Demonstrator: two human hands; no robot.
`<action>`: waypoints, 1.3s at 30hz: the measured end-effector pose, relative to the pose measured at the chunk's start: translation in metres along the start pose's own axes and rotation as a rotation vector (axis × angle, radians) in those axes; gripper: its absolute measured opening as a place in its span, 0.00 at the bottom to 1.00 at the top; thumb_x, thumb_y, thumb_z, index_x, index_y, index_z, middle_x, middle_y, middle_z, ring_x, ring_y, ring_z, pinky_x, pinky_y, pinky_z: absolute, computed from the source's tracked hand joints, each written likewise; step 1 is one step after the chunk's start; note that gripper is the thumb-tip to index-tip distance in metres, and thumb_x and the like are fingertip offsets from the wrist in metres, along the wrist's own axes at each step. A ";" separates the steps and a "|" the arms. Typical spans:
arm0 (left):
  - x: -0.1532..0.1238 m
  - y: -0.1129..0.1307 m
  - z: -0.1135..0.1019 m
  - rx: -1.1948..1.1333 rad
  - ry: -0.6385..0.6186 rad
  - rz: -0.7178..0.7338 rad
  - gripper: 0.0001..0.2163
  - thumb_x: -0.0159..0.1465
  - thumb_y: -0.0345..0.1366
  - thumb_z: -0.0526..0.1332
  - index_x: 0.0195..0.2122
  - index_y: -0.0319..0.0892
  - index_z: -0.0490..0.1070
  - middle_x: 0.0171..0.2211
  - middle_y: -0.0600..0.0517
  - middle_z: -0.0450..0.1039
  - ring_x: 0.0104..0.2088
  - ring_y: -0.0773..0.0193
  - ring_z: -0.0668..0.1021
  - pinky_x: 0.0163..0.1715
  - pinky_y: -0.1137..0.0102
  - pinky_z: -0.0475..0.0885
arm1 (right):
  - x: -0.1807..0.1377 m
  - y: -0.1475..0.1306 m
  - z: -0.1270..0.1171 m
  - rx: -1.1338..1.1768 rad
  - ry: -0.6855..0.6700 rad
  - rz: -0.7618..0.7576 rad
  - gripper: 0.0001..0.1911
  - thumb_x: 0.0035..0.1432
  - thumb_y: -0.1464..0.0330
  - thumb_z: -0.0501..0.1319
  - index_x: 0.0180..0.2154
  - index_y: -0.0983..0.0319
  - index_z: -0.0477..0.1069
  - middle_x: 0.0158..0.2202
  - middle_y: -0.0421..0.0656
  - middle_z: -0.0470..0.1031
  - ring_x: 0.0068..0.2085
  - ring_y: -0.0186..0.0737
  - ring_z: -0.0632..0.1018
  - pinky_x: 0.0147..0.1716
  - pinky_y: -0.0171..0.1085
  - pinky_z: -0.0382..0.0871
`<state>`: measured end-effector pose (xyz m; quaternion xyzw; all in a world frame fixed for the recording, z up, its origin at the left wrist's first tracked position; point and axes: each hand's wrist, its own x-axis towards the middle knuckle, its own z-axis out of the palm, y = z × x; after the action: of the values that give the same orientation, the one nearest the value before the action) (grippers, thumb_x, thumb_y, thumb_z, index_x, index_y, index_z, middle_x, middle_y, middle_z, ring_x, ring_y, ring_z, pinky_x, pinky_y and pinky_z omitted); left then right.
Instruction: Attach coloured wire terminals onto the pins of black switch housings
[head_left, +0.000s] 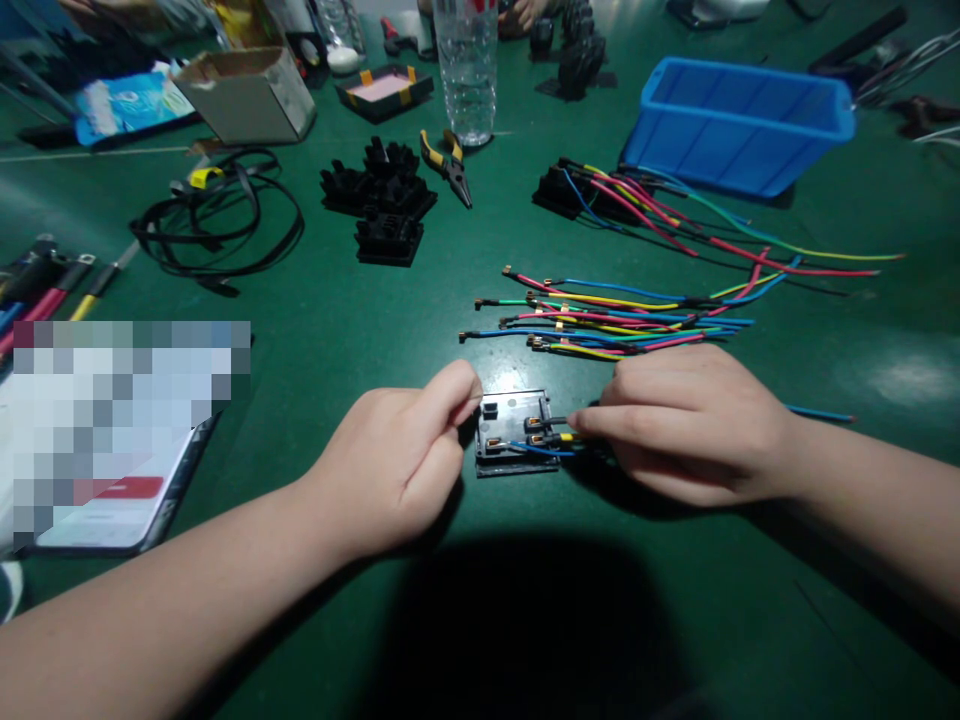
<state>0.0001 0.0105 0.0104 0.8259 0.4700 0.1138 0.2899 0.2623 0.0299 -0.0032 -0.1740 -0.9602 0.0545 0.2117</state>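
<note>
**Black panel (514, 462) was held with wires (568, 437) in it**

From where I stood, the panel was directly before the person, on the surface (315, 340) or barely above it; I couldn't tell which. The left hand (397, 450) was curled, thumb and bent forefinger clamped on the panel's left edge. The right hand (690, 430), at the panel's right side, had its fingertips drawn together, pinching the wires: a black, a yellow and a blue one, brass-coloured ends sitting in the panel. Just beyond the panel, stretching off to its right, lay loose wires (622, 303). Farther beyond it, on the right, stood a blue bin (720, 140); yellow-handled pliers (456, 178) and black fittings (388, 237) lay beyond and to its left. A phone (112, 525) rested well to the panel's left.
</note>
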 end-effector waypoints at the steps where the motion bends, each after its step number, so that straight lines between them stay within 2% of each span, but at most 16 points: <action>1: 0.000 -0.001 0.000 0.003 0.003 0.004 0.03 0.58 0.30 0.46 0.29 0.46 0.52 0.19 0.59 0.56 0.20 0.64 0.63 0.23 0.70 0.53 | 0.000 0.000 0.000 0.000 0.000 -0.001 0.09 0.62 0.72 0.52 0.44 0.61 0.66 0.26 0.40 0.64 0.27 0.36 0.63 0.26 0.40 0.50; 8: 0.002 -0.003 0.001 0.063 -0.010 0.013 0.03 0.62 0.33 0.45 0.31 0.46 0.53 0.19 0.59 0.58 0.20 0.63 0.64 0.23 0.69 0.52 | 0.001 0.001 0.000 0.009 0.008 -0.013 0.09 0.61 0.73 0.53 0.43 0.62 0.66 0.26 0.40 0.64 0.26 0.37 0.62 0.26 0.40 0.50; 30: 0.003 0.000 -0.001 0.191 -0.055 -0.012 0.03 0.61 0.32 0.44 0.32 0.45 0.53 0.19 0.57 0.60 0.20 0.63 0.67 0.23 0.70 0.55 | 0.000 0.001 0.000 0.015 0.033 -0.003 0.09 0.61 0.73 0.53 0.43 0.62 0.67 0.25 0.39 0.64 0.26 0.36 0.62 0.26 0.39 0.50; 39: 0.003 0.002 -0.002 0.192 -0.083 -0.004 0.02 0.61 0.32 0.44 0.31 0.46 0.52 0.20 0.57 0.60 0.20 0.63 0.67 0.24 0.70 0.56 | 0.001 0.001 -0.002 0.026 -0.019 -0.019 0.10 0.61 0.73 0.52 0.44 0.63 0.67 0.25 0.39 0.67 0.25 0.36 0.63 0.26 0.38 0.51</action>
<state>0.0024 0.0132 0.0124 0.8528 0.4682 0.0332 0.2291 0.2623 0.0308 -0.0016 -0.1615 -0.9630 0.0666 0.2053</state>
